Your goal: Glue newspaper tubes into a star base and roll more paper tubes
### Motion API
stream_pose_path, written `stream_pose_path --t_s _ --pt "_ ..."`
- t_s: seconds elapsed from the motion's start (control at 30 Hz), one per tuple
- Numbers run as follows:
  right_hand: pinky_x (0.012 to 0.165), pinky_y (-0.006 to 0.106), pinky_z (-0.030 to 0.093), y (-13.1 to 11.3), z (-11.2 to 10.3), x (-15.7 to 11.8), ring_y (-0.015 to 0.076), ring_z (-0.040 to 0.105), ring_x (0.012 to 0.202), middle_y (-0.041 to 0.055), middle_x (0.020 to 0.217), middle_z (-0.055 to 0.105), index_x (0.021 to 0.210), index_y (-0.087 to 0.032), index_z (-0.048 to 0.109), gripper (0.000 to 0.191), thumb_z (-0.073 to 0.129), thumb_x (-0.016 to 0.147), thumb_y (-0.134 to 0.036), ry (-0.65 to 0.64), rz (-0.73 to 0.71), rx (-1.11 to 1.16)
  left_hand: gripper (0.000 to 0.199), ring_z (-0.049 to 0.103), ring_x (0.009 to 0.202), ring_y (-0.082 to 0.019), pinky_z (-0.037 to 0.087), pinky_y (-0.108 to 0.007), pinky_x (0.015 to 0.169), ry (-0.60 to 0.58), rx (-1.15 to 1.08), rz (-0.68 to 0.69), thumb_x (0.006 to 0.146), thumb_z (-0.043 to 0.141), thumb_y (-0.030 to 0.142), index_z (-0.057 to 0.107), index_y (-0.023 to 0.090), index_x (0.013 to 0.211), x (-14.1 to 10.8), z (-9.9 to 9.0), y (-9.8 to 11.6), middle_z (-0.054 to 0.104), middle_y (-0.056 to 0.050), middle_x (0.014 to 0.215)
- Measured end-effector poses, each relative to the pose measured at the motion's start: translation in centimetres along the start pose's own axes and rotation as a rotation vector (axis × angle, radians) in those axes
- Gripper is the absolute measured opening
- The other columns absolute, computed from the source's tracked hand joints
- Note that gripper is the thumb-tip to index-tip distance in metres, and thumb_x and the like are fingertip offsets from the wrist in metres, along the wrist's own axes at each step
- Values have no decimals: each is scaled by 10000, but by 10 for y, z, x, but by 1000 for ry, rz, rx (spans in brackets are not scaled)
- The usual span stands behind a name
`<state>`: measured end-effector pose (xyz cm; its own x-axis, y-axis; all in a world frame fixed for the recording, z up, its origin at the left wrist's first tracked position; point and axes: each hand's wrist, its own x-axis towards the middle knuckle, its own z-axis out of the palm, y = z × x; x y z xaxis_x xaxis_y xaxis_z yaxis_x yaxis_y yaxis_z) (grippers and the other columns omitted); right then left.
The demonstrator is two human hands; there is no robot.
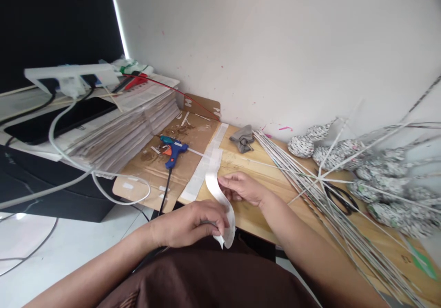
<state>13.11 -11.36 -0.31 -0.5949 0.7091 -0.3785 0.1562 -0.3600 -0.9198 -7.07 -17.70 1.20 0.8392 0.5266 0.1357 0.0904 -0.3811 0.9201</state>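
left grip (195, 221): thumb and fingertips pinched tight on the near end of a white paper strip (230, 219)
right grip (244, 186): thumb and index finger drawn together on the strip's right edge, other fingers curled under
white paper strip: bends in an s-curve between the two grips, its far end rising just left of the right grip
glue gun (176, 150): blue, lying on a cardboard sheet (201, 133), beyond the left grip
gray cloth (243, 138): crumpled on the wooden tabletop (257, 168), straight beyond the right grip
paper sticks (296, 168): long bundle, right of the right grip
star of sticks (319, 178): across that bundle, its hub right of the right grip
black scissors (341, 200): partly covered by the star, farther right
paper stack (131, 124): well left of both grips, carrying a black phone (65, 120) and a white power strip (69, 70)
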Motion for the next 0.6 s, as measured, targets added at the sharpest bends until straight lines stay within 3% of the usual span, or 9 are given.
stream_pose_path --t_s 0.07,0.17,0.3,0.43,0.53,0.6 --pt "390 170 233 6 3 1 53 453 448 -17 549 555 668 -141 619 390 667 796 -506 -44 -27 -83 198 596 1028 -212 443 -354 928 -36 -9 9 931 477 209 671 181 907 4 2 1 685 -113 1039" --pt "428 187 287 13 3 3 57 436 436 -34 505 538 680 -142 640 321 708 770 -443 -12 -85 -155 176 593 1047 -221 429 -370 952 -55 -25 6 917 501 205 676 183 907 7 4 1 691 -113 1044" --pt "396 192 210 11 -11 -1 46 367 401 -56 504 506 706 -154 631 286 756 710 -411 91 -93 97 161 625 981 -219 459 -338 891 5 -149 -104 872 599 295 690 166 905 5 5 -5 691 -114 1044" --pt "414 194 241 3 -27 -9 58 397 439 -50 542 510 652 -172 557 341 796 647 -416 187 -252 339 314 638 830 -179 478 -294 793 207 -252 -253 910 523 403 698 146 865 6 -1 -20 708 -92 901" --pt "420 198 236 1 -28 -10 61 381 445 -49 523 495 626 -175 547 344 796 648 -412 297 -346 305 338 630 803 -172 481 -284 751 450 -250 -319 887 543 457 689 152 881 15 -10 -30 704 -74 867" --pt "435 201 253 1 -26 -8 64 385 458 -50 523 494 631 -177 556 324 781 674 -407 350 -398 229 361 632 878 -196 489 -293 742 552 -291 -334 847 599 470 669 166 1030 26 -17 -31 698 -82 943"
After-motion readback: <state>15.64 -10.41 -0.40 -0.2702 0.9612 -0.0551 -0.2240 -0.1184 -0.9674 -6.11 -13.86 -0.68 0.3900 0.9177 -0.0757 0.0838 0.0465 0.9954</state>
